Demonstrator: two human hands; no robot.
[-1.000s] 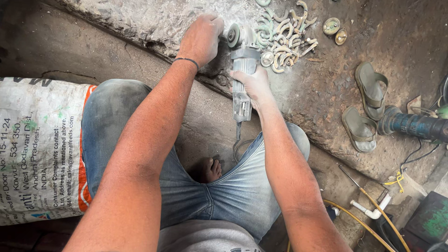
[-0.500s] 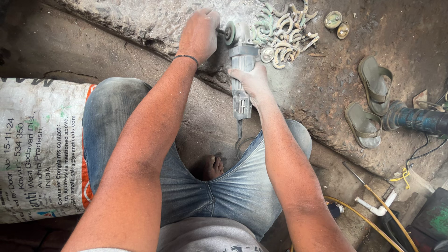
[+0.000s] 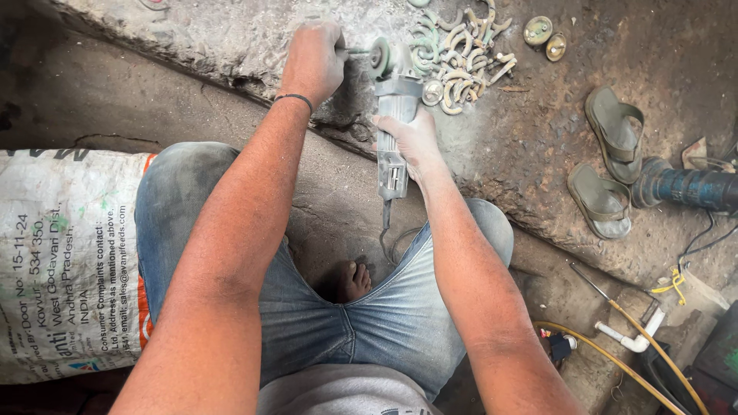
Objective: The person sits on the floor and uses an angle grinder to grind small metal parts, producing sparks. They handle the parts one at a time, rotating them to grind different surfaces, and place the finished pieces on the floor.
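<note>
My right hand (image 3: 411,137) has its grip closed around the grey body of the angle grinder (image 3: 392,131), whose disc (image 3: 378,56) stands on edge over the stone slab (image 3: 223,38). My left hand (image 3: 314,61) is fisted tight on a small metal piece held against the disc; the piece itself I cannot make out. Just beside the grinder's head lies a pile of curved metal castings (image 3: 457,54). A pair of sandals (image 3: 607,161) rests well apart on the floor, and a printed sack (image 3: 65,261) lies by my left knee
</note>
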